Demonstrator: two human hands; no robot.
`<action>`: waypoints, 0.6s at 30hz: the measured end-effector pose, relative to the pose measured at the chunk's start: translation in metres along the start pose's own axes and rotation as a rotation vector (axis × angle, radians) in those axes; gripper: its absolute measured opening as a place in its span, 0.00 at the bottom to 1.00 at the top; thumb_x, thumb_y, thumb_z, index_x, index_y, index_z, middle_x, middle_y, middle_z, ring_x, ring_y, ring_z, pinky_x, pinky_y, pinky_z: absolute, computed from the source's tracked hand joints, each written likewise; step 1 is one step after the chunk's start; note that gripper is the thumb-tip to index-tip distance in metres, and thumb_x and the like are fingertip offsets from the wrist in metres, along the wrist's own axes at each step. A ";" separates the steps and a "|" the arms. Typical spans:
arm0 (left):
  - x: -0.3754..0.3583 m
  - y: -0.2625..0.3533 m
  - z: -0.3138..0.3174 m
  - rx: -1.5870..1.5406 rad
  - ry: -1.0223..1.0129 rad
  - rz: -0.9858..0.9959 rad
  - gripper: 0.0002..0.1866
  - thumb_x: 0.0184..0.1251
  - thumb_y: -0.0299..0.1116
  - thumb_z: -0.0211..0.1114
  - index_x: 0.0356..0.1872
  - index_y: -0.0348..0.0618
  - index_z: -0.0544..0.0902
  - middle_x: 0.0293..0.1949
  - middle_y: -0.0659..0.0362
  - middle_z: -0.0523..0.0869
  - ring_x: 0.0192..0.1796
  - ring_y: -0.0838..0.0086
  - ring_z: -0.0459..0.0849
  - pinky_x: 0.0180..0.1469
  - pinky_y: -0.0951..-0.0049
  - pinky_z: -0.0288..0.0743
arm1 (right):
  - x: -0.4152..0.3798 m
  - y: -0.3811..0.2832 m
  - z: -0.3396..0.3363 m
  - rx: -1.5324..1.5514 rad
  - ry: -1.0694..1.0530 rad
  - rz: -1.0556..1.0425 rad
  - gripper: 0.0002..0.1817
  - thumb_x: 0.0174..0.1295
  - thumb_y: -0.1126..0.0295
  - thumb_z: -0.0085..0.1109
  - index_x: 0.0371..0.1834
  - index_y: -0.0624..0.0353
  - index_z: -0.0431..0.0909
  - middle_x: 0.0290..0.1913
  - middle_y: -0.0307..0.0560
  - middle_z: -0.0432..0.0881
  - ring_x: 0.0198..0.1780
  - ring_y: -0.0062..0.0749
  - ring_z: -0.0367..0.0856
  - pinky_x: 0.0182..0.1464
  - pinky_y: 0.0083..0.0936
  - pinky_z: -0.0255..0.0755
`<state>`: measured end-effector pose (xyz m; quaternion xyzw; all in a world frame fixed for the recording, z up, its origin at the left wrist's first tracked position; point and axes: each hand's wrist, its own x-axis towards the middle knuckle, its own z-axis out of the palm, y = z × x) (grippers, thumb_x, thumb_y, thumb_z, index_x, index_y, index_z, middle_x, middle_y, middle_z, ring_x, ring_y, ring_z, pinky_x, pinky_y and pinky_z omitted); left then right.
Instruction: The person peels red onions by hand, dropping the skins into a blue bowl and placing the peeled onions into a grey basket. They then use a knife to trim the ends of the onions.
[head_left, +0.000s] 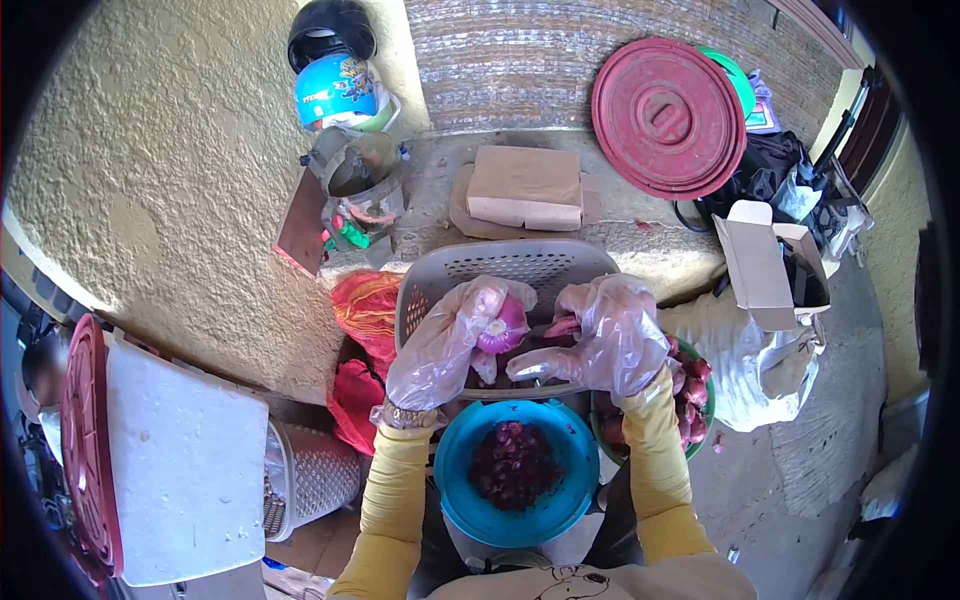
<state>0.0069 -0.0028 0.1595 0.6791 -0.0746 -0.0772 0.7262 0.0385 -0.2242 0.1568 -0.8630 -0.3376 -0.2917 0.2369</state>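
A shiny purple onion (503,326) is in my left hand (455,335), which wears a clear plastic glove and is closed around it. My gloved right hand (610,335) is just to the right, pinching a dark pink piece of peel (563,327). Both hands are over the front part of a grey perforated basket (520,262). Below them, between my knees, stands a blue basin (460,500) with dark red onions (513,465) in it. A green bowl (708,425) of reddish onions (692,390) sits partly behind my right forearm.
Behind the basket lies a cardboard box (525,188) on a ledge, with a large red lid (668,118) to its right. Red net bags (368,315) touch the basket's left side. A white sack (745,350) and open carton (765,265) stand right. A white board (185,460) is at left.
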 end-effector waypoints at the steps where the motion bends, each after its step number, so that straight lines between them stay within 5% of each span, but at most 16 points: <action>1: 0.001 -0.002 0.002 0.000 -0.001 0.000 0.29 0.84 0.58 0.53 0.57 0.40 0.84 0.38 0.64 0.84 0.32 0.85 0.78 0.30 0.84 0.75 | -0.001 0.002 0.002 0.013 -0.010 0.002 0.36 0.40 0.30 0.79 0.30 0.51 0.81 0.23 0.46 0.79 0.29 0.49 0.83 0.38 0.42 0.77; 9: 0.000 -0.003 0.007 -0.031 0.034 0.010 0.24 0.85 0.55 0.55 0.53 0.41 0.84 0.34 0.67 0.79 0.28 0.87 0.74 0.28 0.85 0.72 | 0.000 0.003 0.005 0.032 -0.089 0.045 0.38 0.42 0.27 0.76 0.30 0.54 0.80 0.22 0.49 0.79 0.29 0.51 0.83 0.38 0.43 0.76; 15: 0.000 -0.005 0.007 -0.137 -0.001 -0.035 0.23 0.84 0.54 0.57 0.53 0.42 0.84 0.33 0.67 0.79 0.27 0.86 0.74 0.29 0.85 0.72 | -0.004 0.003 0.012 0.015 0.039 0.016 0.36 0.45 0.28 0.76 0.29 0.55 0.83 0.20 0.48 0.80 0.27 0.51 0.83 0.38 0.43 0.76; 18: 0.002 -0.009 0.006 -0.098 0.005 -0.001 0.25 0.83 0.56 0.58 0.54 0.42 0.84 0.36 0.65 0.81 0.27 0.86 0.75 0.29 0.85 0.73 | -0.005 0.003 0.015 0.087 0.012 0.046 0.36 0.38 0.34 0.83 0.32 0.56 0.85 0.21 0.34 0.84 0.26 0.41 0.83 0.39 0.38 0.77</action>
